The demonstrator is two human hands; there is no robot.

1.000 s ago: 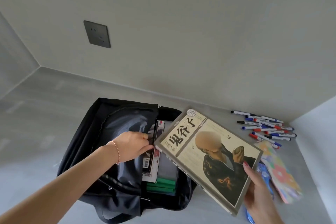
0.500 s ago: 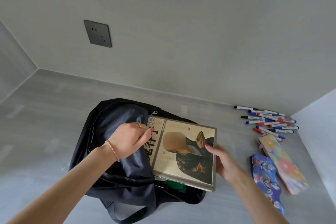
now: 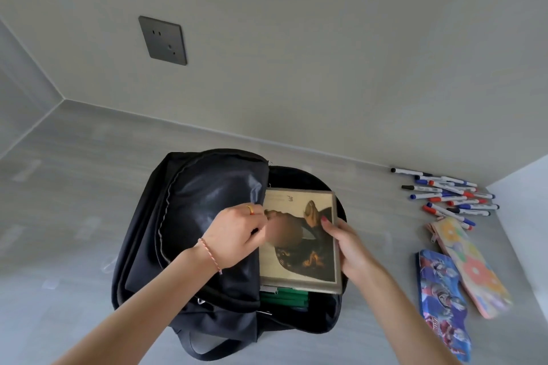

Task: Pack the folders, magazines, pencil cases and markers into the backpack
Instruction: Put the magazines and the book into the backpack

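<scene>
A black backpack (image 3: pixel 195 216) lies open on the grey surface. My left hand (image 3: pixel 237 231) grips the edge of its front flap and holds it back. My right hand (image 3: pixel 347 241) holds the right edge of a beige magazine (image 3: pixel 308 258) that lies partly inside the opening, its left part under the flap. Green folders (image 3: pixel 284 298) show below the magazine inside the bag. Several markers (image 3: pixel 450 195) lie in a pile at the far right. Two pencil cases lie near them: a blue one (image 3: pixel 441 299) and a flowered one (image 3: pixel 471 267).
A wall with a dark socket plate (image 3: pixel 163 40) rises behind the backpack. A white side wall (image 3: pixel 525 216) closes the surface at the right, just past the markers and cases. Grey surface (image 3: pixel 59 216) stretches left of the backpack.
My right hand carried the magazine leftward from above the table and lowered it into the backpack opening, turning it flat. My left hand kept holding the flap back.
</scene>
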